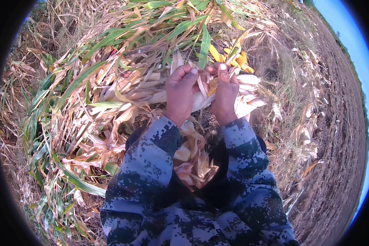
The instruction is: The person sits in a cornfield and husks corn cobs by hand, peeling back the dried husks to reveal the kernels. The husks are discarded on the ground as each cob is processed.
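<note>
Both my hands are raised close together in front of me, at a corn ear [213, 86] partly wrapped in dry husk. My left hand [181, 89] pinches husk leaves between thumb and fingers on the ear's left side. My right hand [225, 89] grips the ear's husk from the right, its thumb pointing away from me. Yellow kernels show between the two hands; the rest of the ear is covered by husk and fingers. Just beyond my right hand lie several bare yellow corn cobs [216, 53]. Pale husks [248, 101] lie right beside that hand.
Cut corn stalks with green and dry leaves [110, 89] are heaped ahead and to the left. Loose husks [192, 153] lie between my legs. Dry grass [283, 92] and bare furrowed soil [341, 138] stretch along the right.
</note>
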Available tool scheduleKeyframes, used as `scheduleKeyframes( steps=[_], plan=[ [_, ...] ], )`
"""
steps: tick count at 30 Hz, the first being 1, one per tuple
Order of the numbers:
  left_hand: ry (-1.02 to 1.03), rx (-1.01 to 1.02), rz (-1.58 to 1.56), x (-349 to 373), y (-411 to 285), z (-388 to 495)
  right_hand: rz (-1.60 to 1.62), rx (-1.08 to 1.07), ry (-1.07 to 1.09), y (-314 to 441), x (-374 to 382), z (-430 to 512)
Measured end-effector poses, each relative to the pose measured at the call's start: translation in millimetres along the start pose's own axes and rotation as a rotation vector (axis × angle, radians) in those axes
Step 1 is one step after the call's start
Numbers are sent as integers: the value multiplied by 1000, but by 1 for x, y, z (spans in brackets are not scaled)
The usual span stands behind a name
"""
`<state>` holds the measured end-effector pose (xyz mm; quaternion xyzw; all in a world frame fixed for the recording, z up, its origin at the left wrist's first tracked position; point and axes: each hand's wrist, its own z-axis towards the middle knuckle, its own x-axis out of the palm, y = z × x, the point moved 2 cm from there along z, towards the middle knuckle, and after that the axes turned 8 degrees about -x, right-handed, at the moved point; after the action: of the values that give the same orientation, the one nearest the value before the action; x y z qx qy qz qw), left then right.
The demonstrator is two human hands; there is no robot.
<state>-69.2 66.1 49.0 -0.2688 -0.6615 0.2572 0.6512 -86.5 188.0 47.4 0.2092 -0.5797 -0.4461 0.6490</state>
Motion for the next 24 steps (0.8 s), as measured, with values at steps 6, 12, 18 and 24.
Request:
scheduleKeyframes(
  steps=[6, 12, 18, 24],
  plan=[
    [219, -26, -117, 5, -5, -4, -71, 203, -36, 16, -12, 41],
    [352, -135, 32, 5, -17, -23, 35, 144, -147, 38, -49, 87],
    [372, -297, 193, -1, -24, -36, 109, 102, -271, 55, -88, 107],
    [462, -379, 888, -12, -15, -45, -99, -52, -109, 70, -87, 98]
  ],
)
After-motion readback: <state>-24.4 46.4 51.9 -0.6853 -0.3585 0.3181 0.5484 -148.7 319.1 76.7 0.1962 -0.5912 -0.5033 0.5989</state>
